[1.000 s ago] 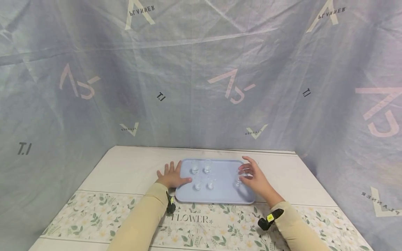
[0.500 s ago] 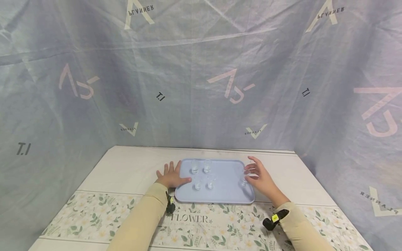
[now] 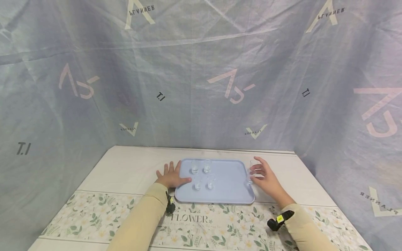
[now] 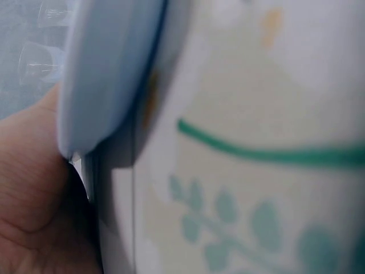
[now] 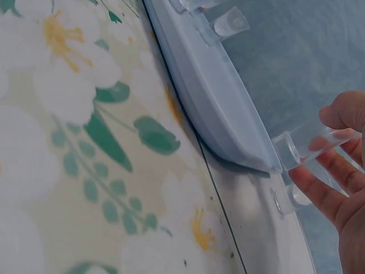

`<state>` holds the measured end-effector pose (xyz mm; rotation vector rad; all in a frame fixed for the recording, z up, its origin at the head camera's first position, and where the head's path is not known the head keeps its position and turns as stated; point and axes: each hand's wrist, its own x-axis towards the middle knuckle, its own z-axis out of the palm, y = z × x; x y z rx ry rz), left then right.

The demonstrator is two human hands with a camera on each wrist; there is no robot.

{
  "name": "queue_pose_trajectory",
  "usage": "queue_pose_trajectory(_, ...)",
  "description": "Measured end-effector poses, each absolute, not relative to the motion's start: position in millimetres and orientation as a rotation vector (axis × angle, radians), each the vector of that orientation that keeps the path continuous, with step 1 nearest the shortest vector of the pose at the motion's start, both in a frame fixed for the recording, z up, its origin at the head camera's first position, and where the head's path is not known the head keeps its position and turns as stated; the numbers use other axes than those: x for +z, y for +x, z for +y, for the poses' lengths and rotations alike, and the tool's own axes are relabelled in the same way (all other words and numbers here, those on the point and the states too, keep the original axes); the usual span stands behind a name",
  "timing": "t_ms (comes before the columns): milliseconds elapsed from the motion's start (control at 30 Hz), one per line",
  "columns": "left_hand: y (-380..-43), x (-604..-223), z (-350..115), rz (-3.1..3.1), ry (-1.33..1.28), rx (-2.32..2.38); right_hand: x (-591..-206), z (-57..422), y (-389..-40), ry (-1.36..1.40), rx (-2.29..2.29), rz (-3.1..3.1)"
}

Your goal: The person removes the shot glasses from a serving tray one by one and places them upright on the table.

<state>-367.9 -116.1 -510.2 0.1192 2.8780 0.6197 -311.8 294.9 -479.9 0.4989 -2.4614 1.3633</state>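
Observation:
My right hand (image 3: 264, 177) pinches a small clear shot glass (image 3: 250, 177) between thumb and fingers, at the right rim of the light blue tray (image 3: 227, 190). In the right wrist view this shot glass (image 5: 308, 144) stands close over the tray's corner. A second clear glass (image 5: 292, 198) shows beyond the fingers, beside the tray. My left hand (image 3: 172, 177) lies spread at the tray's left edge, its thumb over the rim. Several shot glasses stand on the tray's left half, among them a back glass (image 3: 207, 166) and a front glass (image 3: 210, 184).
A white tablecloth (image 3: 141, 164) with a floral band (image 3: 94, 216) along the front covers the table. Grey printed curtains (image 3: 194, 69) hang behind it and on both sides. A black wrist camera (image 3: 276, 223) sits on the right forearm.
My right hand has moved rightward with the shot glass, from over the tray's right part to its right rim. The left hand, tray and other glasses stay in place.

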Motion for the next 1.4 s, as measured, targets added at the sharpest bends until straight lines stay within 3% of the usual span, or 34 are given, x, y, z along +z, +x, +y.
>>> queue_pose_trajectory(400, -350.5, -489.1, -113.4, 2.882, 0.141, 0.591, -486.6, 312.6, -311.9, 0.431, 1.324, -2.476)
queue_pose_trajectory(900, -372.3, -515.5, -119.1, 2.868, 0.127, 0.632, -495.2, 329.7, -317.5, 0.346, 1.239, -2.444)
queue_pose_trajectory(1400, -353.3, -494.0, -114.3, 2.883, 0.142, 0.608, -504.4, 338.7, -331.4, 0.227, 1.297, -2.392)
